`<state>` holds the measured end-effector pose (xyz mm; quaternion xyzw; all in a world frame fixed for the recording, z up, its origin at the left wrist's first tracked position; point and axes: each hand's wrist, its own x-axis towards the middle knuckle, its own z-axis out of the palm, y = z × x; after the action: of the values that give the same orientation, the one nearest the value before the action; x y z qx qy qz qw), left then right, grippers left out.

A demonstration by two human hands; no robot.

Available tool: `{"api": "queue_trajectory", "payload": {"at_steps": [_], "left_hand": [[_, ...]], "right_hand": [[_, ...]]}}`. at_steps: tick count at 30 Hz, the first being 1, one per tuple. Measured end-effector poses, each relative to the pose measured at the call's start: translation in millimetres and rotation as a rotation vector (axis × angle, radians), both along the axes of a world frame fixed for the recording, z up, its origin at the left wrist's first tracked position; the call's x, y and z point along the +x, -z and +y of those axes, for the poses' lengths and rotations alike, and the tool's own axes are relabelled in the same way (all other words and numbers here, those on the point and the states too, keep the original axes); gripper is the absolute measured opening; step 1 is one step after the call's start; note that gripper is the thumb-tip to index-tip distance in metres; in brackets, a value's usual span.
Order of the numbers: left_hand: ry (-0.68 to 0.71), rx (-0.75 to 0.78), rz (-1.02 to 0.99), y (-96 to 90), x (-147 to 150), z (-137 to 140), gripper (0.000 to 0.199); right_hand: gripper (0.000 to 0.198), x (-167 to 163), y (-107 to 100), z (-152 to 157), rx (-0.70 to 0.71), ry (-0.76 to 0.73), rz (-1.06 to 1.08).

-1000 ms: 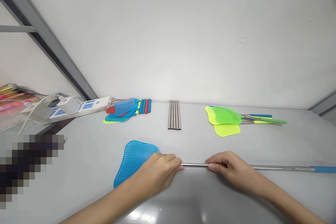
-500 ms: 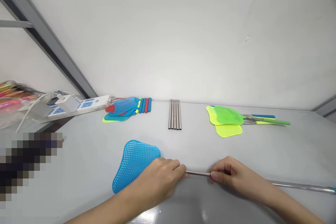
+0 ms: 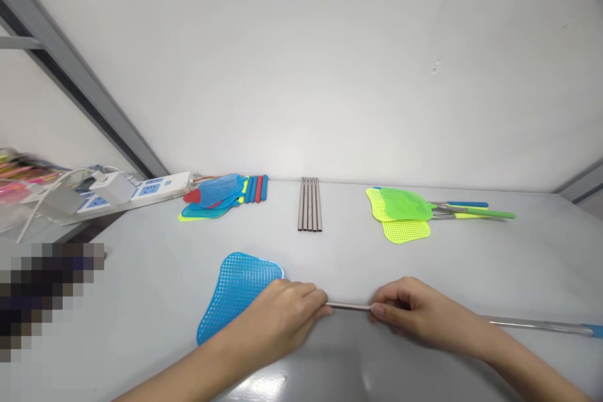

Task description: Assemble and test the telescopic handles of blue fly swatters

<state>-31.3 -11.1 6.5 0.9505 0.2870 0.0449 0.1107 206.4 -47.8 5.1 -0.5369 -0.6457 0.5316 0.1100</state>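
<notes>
The table (image 3: 343,257) is gray and flat, with shiny spots of light at the bottom. A white wall (image 3: 330,75) stands behind it. Call the metal rod (image 3: 348,306) the middle of a clock. A gray post (image 3: 85,69) leans at 10 o'clock, and another post (image 3: 581,185) is at 2. A white power strip (image 3: 164,187) is at 10, with bright, blurry things (image 3: 23,169) beyond it. A pile of swatter heads (image 3: 214,195) lies between 10 and 11, just beside a row of handles (image 3: 254,189). Metal tubes (image 3: 309,204) lie side by side at 11. A stack of swatters (image 3: 407,210) is at 1, handles pointing to 3.

The left hand (image 3: 294,311), at 9, is curled tight around the rod. Just past it is a blue head (image 3: 238,292), flat on the table; the hand hides the join. The right hand (image 3: 409,311), at 3, pinches the rod with thumb and fingertips, the fingers bent. A long bar (image 3: 532,324) with a blue end (image 3: 596,330) pokes out past its wrist.

One second ago, more of the blue end showed. Now it is farther toward 3 and lower. The piles and tubes have stayed put.
</notes>
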Motion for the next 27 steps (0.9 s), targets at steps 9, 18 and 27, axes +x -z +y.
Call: {"api": "queue_trajectory", "payload": {"at_steps": [9,18,27], "left_hand": [[-0.024,-0.022,-0.054,-0.6,-3.4,4.8,0.03],[-0.054,-0.061,-0.015,-3.1,-5.4,10.2,0.031],[-0.077,-0.085,-0.021,-5.3,-7.4,13.3,0.032]], "right_hand": [[0.026,4.2,-6.0,1.0,-0.086,0.044,0.047],[0.024,13.2,-0.8,6.1,-0.008,0.035,0.004],[0.031,15.8,-2.5,7.9,0.027,0.028,-0.066]]}}
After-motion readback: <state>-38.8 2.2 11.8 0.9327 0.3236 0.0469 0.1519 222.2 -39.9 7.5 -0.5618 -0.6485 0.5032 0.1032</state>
